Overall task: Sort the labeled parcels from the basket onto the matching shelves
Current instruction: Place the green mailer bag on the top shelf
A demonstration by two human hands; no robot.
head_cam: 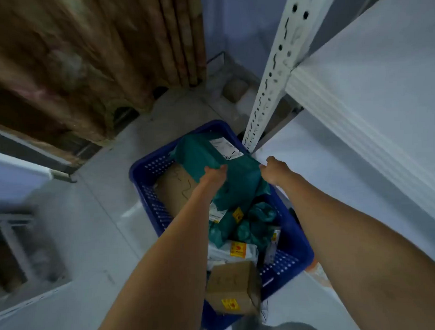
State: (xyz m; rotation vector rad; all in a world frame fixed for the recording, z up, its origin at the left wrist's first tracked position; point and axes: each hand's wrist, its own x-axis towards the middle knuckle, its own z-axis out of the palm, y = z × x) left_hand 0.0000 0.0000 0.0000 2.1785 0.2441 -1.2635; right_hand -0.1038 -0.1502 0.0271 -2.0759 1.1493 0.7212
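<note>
Both hands are down in the blue basket [148, 192] on the floor, gripping a large teal parcel [226, 169] that lies tilted across the top of the heap. The left hand [213, 173] has its fingers closed over the bag's near-left edge; the right hand [273, 171] is closed on the right edge, pinching a fold of the wrapper. The parcel's white label [225, 148] faces up at the far end, too blurred to read.

The wrapper looks like soft, thin plastic (creased and slack near the grip), so the bag will probably sag and slide if held by the film alone. It bulges as if the contents are soft and bulky, likely light for its size. A safer hold would be under the body with both palms, label kept upward for reading.

Beneath it sit a flat brown carton [173, 191], smaller teal bags [260, 220], a white pouch [231, 250] and a small cardboard box [233, 285]. The white shelves [358, 140] stand just right of the basket
</note>
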